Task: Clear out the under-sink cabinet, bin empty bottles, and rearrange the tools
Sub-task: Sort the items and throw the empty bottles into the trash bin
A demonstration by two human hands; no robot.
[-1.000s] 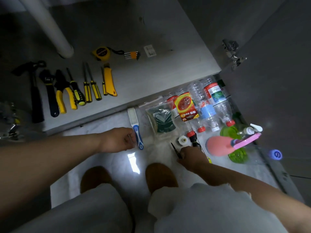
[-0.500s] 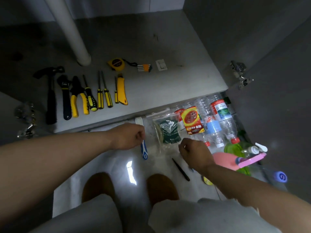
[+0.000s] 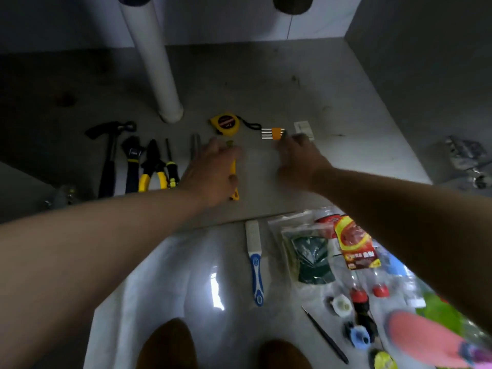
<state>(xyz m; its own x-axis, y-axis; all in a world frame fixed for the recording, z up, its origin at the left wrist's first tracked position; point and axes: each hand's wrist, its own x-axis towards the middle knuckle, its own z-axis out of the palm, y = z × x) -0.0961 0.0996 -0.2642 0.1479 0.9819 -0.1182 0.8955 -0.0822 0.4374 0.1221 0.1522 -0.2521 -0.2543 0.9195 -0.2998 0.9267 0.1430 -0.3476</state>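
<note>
Tools lie in a row on the grey cabinet floor [image 3: 332, 166]: a hammer [image 3: 108, 158], a wrench [image 3: 132, 163], yellow-handled pliers [image 3: 152, 169] and a screwdriver [image 3: 171, 169]. Behind them sit a yellow tape measure [image 3: 225, 124] and an orange hex key set [image 3: 273, 133]. My left hand [image 3: 213, 171] hovers with fingers spread over a yellow utility knife [image 3: 234, 194], covering most of it. My right hand [image 3: 300, 158] reaches just right of the hex keys, fingers extended and holding nothing. Clear bottles with red caps [image 3: 379, 290] lie on the tiled floor at lower right.
A white drain pipe [image 3: 154, 62] stands at the cabinet's back left. On the tiles lie a blue-handled brush [image 3: 255, 262], a bagged dark green item [image 3: 311, 257], a red packet [image 3: 356, 243], a thin black tool [image 3: 324, 334] and a pink spray bottle [image 3: 420, 339]. My feet are below.
Both hands left the floor items and reached forward into the cabinet. The left hand let go of the blue-handled brush; the right hand left the thin black tool on the tiles.
</note>
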